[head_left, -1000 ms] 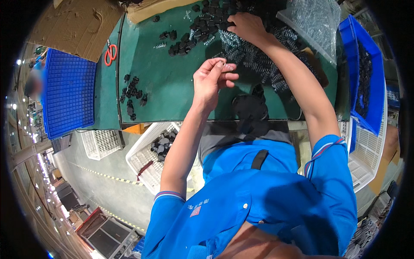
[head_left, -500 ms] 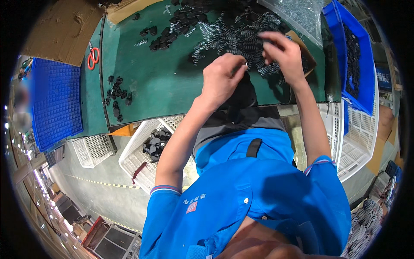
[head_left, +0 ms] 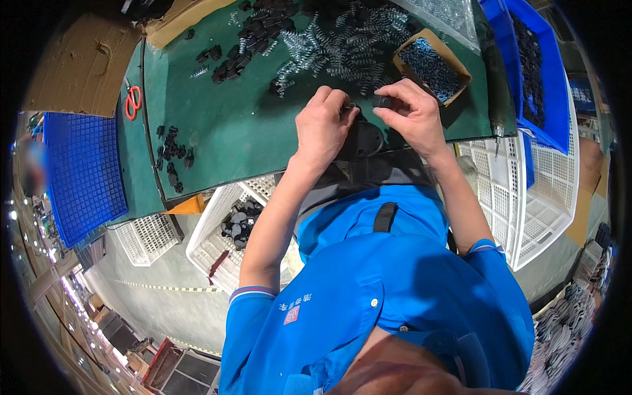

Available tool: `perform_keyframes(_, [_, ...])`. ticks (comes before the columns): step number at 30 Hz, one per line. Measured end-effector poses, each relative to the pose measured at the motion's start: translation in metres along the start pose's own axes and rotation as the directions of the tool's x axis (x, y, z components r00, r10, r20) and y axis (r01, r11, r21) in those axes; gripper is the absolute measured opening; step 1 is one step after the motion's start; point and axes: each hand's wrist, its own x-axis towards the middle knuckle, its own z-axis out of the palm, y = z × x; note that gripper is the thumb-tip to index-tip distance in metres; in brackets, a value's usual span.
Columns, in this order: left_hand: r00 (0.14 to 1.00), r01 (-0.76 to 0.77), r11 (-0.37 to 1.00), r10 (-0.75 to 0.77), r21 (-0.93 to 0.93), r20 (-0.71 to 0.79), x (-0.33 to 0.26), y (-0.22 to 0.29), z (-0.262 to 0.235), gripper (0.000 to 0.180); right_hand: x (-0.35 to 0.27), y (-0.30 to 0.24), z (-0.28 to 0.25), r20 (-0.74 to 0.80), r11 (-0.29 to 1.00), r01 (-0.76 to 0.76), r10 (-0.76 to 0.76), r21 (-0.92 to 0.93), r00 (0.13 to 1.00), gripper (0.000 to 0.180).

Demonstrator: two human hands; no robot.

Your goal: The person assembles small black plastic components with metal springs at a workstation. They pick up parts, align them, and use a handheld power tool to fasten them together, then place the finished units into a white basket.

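Both hands meet over the near edge of the green work mat [head_left: 217, 131]. My right hand [head_left: 411, 118] pinches a small black round part [head_left: 382, 101] between thumb and fingers. My left hand [head_left: 322, 125] is curled close beside it, fingertips holding a small metal spring [head_left: 349, 107] that is mostly hidden. A pile of loose metal springs [head_left: 336, 49] lies just beyond the hands. Black round parts [head_left: 253, 33] are heaped at the far side of the mat, and a smaller group of black parts [head_left: 172, 151] lies at the left.
A cardboard box of small blue-grey pieces [head_left: 431, 66] sits right of the springs. Red-handled scissors [head_left: 131, 102] lie at the mat's left edge. A blue bin [head_left: 536, 72] stands at the right, white crates [head_left: 526, 197] below it, a white crate with black parts [head_left: 224, 230] under the table, a blue tray [head_left: 82, 171] at left.
My right hand drew back from the far spring pile toward me with a black part. The left hand came in beside it, and both now meet at the mat's near edge.
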Motion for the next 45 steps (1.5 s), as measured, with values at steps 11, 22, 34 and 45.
perform_keyframes(11, [0.999, 0.04, 0.999, -0.04, -0.028, -0.023, -0.004, -0.003, 0.004, 0.02, 0.004, 0.001, 0.017, 0.102, 0.957, -0.182, 0.163, 0.224, 0.981, 0.031])
perform_keyframes(22, [0.999, 0.048, 0.999, -0.048, 0.016, -0.026, -0.004, -0.003, 0.005, 0.019, 0.011, 0.0, 0.029, 0.109, 0.993, 0.009, 0.004, -0.118, 0.994, 0.032])
perform_keyframes(34, [0.791, 0.593, 0.729, -0.446, -0.343, 0.419, -0.02, -0.016, -0.013, 0.047, 0.009, 0.007, 0.042, 0.062, 0.99, 0.08, -0.073, -0.115, 0.995, 0.035])
perform_keyframes(45, [0.563, 0.587, -0.501, -0.312, -0.636, 0.766, -0.031, -0.017, -0.021, 0.036, -0.013, -0.008, 0.057, -0.26, 0.976, -0.072, 0.125, 0.206, 0.957, 0.034])
